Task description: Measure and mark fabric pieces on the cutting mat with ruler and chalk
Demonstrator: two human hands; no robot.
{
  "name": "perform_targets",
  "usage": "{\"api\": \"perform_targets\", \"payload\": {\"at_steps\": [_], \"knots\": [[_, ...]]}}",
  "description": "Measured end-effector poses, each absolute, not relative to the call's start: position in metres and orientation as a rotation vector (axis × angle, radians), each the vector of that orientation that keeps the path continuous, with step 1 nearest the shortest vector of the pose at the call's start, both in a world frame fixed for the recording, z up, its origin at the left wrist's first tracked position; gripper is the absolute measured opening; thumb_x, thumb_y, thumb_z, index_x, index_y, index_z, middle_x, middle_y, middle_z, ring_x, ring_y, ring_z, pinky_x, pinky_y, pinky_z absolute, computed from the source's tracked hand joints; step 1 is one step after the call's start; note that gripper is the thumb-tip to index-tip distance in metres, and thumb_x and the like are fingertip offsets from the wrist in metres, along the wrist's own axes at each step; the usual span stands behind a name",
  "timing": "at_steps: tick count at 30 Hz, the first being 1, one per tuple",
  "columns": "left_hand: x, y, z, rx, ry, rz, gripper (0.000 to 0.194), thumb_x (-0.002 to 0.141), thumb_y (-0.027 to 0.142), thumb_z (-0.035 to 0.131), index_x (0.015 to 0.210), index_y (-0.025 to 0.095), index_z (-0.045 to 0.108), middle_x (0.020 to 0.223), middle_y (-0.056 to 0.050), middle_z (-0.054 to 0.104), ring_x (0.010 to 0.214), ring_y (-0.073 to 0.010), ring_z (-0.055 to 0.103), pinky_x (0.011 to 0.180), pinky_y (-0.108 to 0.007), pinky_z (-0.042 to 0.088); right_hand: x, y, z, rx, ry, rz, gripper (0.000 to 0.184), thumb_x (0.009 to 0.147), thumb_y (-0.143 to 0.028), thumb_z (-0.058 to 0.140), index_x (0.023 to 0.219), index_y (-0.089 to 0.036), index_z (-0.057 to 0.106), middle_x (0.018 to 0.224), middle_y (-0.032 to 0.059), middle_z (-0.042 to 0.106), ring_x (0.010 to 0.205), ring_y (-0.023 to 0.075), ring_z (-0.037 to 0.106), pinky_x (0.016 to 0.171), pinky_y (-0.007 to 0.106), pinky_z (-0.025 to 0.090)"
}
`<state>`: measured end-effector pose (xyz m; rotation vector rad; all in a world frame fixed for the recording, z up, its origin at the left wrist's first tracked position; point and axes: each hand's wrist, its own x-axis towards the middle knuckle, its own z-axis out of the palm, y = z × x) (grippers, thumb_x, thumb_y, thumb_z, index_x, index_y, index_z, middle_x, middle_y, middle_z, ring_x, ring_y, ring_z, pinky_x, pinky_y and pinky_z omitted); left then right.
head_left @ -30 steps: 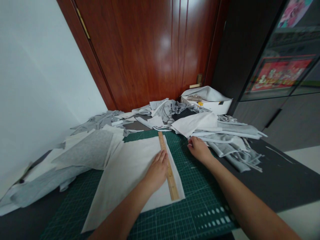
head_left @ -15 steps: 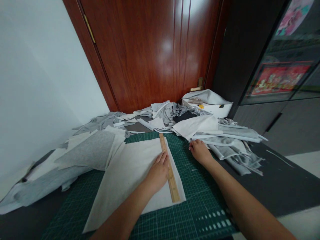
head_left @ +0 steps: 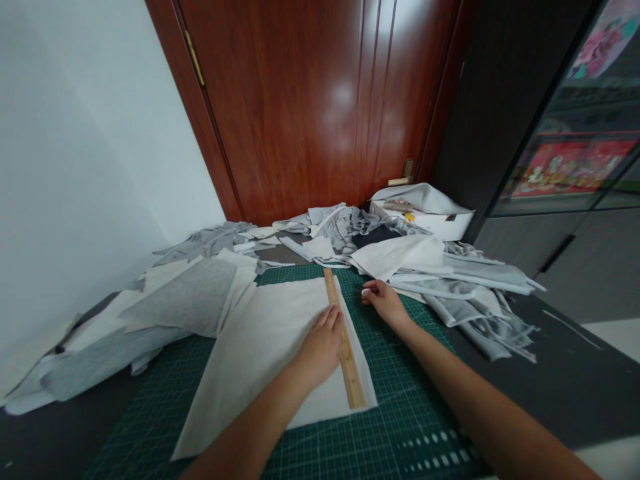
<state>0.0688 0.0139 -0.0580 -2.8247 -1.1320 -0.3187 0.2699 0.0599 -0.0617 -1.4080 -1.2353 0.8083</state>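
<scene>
A white cloth (head_left: 265,333) lies flat on the green cutting mat (head_left: 345,447). Along the cloth's right side runs a wooden ruler (head_left: 351,373), nearly lengthwise. My left hand (head_left: 323,343) lies with its fingers stretched over the cloth and onto the middle of the ruler, pressing down. To the right of the ruler's far half, my right hand (head_left: 384,300) hovers over or rests on the mat, fingers pinched. Something small and whitish shows at its fingertips, too small to name.
Grey and white fabric pieces (head_left: 185,297) are piled at the left. More strips and scraps (head_left: 465,280) lie at the right, beside a white box (head_left: 440,223). Behind the dark table (head_left: 565,373) stand a wooden door (head_left: 300,107) and a dark cabinet (head_left: 530,240).
My right hand has moved left, away from the right-hand fabric pile and closer to the ruler. My left hand stays on the ruler. The view has shifted slightly.
</scene>
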Motion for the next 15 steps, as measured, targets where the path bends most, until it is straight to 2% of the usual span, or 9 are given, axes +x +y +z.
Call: {"api": "perform_targets", "payload": {"at_steps": [3,6,12,15], "knots": [[0.069,0.014,-0.059,-2.828,-1.136,-0.363,0.050,0.085,0.008,0.034,0.135,0.003,0.040,0.145,-0.021,0.040,0.138,-0.0267,0.031,0.112,-0.043,0.030,0.245,0.070,-0.055,-1.357,-1.285,0.868,0.007,0.083,-0.016,0.049,0.090,-0.018,0.050,0.083,0.0025,0.063,0.076,0.0138,0.067,0.071,0.026,0.055],[0.069,0.013,-0.059,-2.839,-1.156,-0.372,0.053,0.083,0.007,0.035,0.135,0.002,0.039,0.145,-0.022,0.040,0.138,-0.0274,0.031,0.112,-0.043,0.030,0.226,0.078,-0.047,-1.437,-1.358,0.834,0.014,0.085,-0.015,0.048,0.099,-0.018,0.049,0.092,0.0056,0.065,0.078,0.0144,0.068,0.069,0.025,0.054],[0.070,0.011,-0.056,-2.859,-1.187,-0.379,0.050,0.087,0.010,0.034,0.135,0.001,0.039,0.145,-0.022,0.039,0.138,-0.0267,0.031,0.113,-0.041,0.028,0.225,0.093,-0.043,-1.825,-1.624,0.423,0.021,0.081,-0.014,0.055,0.101,-0.016,0.057,0.087,0.0062,0.069,0.084,0.0181,0.066,0.076,0.028,0.048],[0.071,0.011,-0.055,-2.855,-1.190,-0.340,0.049,0.087,0.011,0.035,0.135,0.000,0.040,0.145,-0.022,0.039,0.137,-0.0278,0.032,0.112,-0.041,0.029,0.231,0.104,-0.044,-1.856,-1.710,0.366,0.023,0.082,-0.016,0.054,0.103,-0.017,0.060,0.085,0.0051,0.069,0.082,0.0174,0.065,0.075,0.026,0.047]]}}
